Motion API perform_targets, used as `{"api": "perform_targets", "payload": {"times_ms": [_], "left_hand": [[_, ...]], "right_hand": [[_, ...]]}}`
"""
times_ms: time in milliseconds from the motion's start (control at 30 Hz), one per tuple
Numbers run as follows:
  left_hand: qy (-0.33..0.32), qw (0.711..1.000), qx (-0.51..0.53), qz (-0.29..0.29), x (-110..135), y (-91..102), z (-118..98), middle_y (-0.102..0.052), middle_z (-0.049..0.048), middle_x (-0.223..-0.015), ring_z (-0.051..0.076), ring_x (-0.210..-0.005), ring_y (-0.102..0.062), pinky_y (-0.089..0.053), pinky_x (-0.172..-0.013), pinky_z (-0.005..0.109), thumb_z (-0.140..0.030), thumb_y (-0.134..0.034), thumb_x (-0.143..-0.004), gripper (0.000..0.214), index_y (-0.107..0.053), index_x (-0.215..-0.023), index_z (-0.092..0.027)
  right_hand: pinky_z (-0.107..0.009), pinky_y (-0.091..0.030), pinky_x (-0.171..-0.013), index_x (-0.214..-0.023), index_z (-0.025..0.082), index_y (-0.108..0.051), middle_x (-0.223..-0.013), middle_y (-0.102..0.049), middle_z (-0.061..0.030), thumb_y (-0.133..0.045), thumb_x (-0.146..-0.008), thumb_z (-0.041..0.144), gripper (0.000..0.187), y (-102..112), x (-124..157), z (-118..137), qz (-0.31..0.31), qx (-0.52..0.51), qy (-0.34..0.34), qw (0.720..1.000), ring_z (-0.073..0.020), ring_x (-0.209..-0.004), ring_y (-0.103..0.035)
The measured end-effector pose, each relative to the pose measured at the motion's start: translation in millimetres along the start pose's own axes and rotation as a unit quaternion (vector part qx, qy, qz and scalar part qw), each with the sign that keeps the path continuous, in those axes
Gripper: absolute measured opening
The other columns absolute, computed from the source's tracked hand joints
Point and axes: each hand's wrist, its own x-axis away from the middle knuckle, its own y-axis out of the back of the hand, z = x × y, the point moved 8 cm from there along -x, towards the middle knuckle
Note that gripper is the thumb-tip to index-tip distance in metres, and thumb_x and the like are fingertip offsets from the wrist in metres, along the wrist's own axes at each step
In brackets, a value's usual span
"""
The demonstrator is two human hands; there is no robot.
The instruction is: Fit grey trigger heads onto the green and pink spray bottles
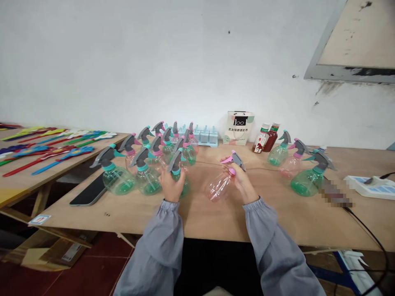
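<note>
My right hand (242, 179) is closed round the neck of a pink spray bottle (218, 188). The bottle leans, its grey and pink trigger head (236, 159) up to the right and its clear round body low on the left. My left hand (172, 183) is wrapped round a green spray bottle (175, 162) at the front right of a cluster; my hand hides much of that bottle's body. Beside it in the cluster stand another green spray bottle (148, 181) and several more pink and green ones.
To the right stand a green spray bottle (308, 181) and two others. Behind are a paper bag (237, 137), two drink bottles (271, 137) and blue moulds (207, 137). A phone (89, 191) lies left; a power strip (370, 188) and cable lie right.
</note>
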Motion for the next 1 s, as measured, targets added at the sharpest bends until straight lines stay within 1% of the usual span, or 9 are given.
{"api": "perform_targets", "payload": {"times_ms": [67,133,200,267,433,600,767,833,1000], "left_hand": [[-0.027,0.998,0.046,0.035,8.0,-11.2,-9.9,-0.068,0.0115,-0.1,0.029,-0.105,-0.065,-0.048,-0.096,0.045,-0.043,-0.06,-0.086,0.032,-0.061,-0.105,-0.018],[-0.048,0.991,0.083,0.097,16.6,-26.1,-19.0,-0.069,0.0114,-0.103,0.027,-0.104,-0.066,-0.05,-0.095,0.043,-0.045,-0.062,-0.086,0.036,-0.059,-0.11,-0.018],[-0.06,0.98,0.101,0.162,24.5,-40.1,-24.7,-0.069,0.0121,-0.109,0.028,-0.107,-0.066,-0.05,-0.097,0.044,-0.047,-0.064,-0.085,0.041,-0.057,-0.114,-0.018],[-0.067,0.972,0.104,0.199,29.1,-47.5,-26.6,-0.069,0.0128,-0.113,0.029,-0.112,-0.065,-0.05,-0.1,0.044,-0.049,-0.066,-0.085,0.045,-0.056,-0.117,-0.019],[-0.069,0.968,0.108,0.215,29.7,-47.4,-26.2,-0.069,0.0117,-0.11,0.029,-0.109,-0.068,-0.052,-0.097,0.042,-0.051,-0.067,-0.085,0.048,-0.054,-0.118,-0.02],[-0.066,0.961,0.126,0.237,29.9,-48.1,-28.1,-0.07,0.0113,-0.112,0.028,-0.111,-0.067,-0.052,-0.099,0.043,-0.049,-0.065,-0.087,0.046,-0.052,-0.121,-0.02],[-0.062,0.953,0.143,0.259,29.9,-48.8,-28.7,-0.068,0.0119,-0.122,0.027,-0.119,-0.064,-0.049,-0.105,0.043,-0.047,-0.065,-0.088,0.051,-0.05,-0.129,-0.021],[-0.059,0.95,0.15,0.268,30.1,-49.2,-29.0,-0.066,0.0131,-0.128,0.028,-0.124,-0.062,-0.047,-0.108,0.044,-0.047,-0.065,-0.088,0.054,-0.049,-0.133,-0.02],[-0.053,0.947,0.156,0.275,29.8,-49.0,-29.7,-0.062,0.0148,-0.137,0.029,-0.132,-0.057,-0.044,-0.112,0.045,-0.046,-0.064,-0.089,0.059,-0.046,-0.138,-0.019]], "right_hand": [[-0.024,-0.051,-0.06,-0.089,0.027,-0.069,-0.09,-0.079,0.001,-0.076,-0.054,0.028,0.036,-1.9,1.2,-2.9,0.006,-0.012,-0.016,1.0,-0.0193,-0.083,-0.073],[-0.025,-0.052,-0.059,-0.086,0.027,-0.069,-0.088,-0.079,0.001,-0.073,-0.055,0.027,0.032,-4.4,2.2,-2.3,0.018,-0.028,-0.011,0.999,-0.0195,-0.081,-0.073],[-0.025,-0.052,-0.058,-0.083,0.026,-0.068,-0.085,-0.078,0.0009,-0.07,-0.054,0.025,0.029,-6.7,2.8,-1.4,0.03,-0.041,-0.004,0.999,-0.0197,-0.08,-0.073],[-0.024,-0.051,-0.056,-0.078,0.025,-0.066,-0.078,-0.076,0.0014,-0.067,-0.052,0.022,0.026,-6.9,3.4,-2.1,0.032,-0.049,-0.009,0.998,-0.0181,-0.072,-0.071],[-0.02,-0.044,-0.046,-0.062,0.022,-0.06,-0.055,-0.063,0.0047,-0.06,-0.047,0.02,0.015,-2.3,7.2,-1.6,0.015,-0.069,-0.02,0.997,-0.0104,-0.05,-0.056],[-0.024,-0.05,-0.053,-0.068,0.021,-0.063,-0.067,-0.07,0.0015,-0.063,-0.048,0.018,0.02,-12.2,13.1,-8.2,0.063,-0.042,-0.07,0.995,-0.013,-0.055,-0.061],[-0.021,-0.044,-0.047,-0.06,0.021,-0.059,-0.053,-0.061,0.0036,-0.057,-0.047,0.015,0.014,-4.9,7.1,-7.4,0.015,-0.115,-0.035,0.993,-0.0112,-0.05,-0.055],[-0.022,-0.046,-0.049,-0.059,0.021,-0.057,-0.054,-0.062,0.003,-0.055,-0.048,0.014,0.013,0.7,3.4,-8.5,-0.012,-0.144,-0.031,0.989,-0.0121,-0.052,-0.056],[-0.024,-0.053,-0.058,-0.065,0.021,-0.059,-0.062,-0.066,0.0028,-0.057,-0.051,0.012,0.016,0.5,0.2,-9.4,0.004,-0.164,-0.037,0.986,-0.0112,-0.053,-0.056]]}}
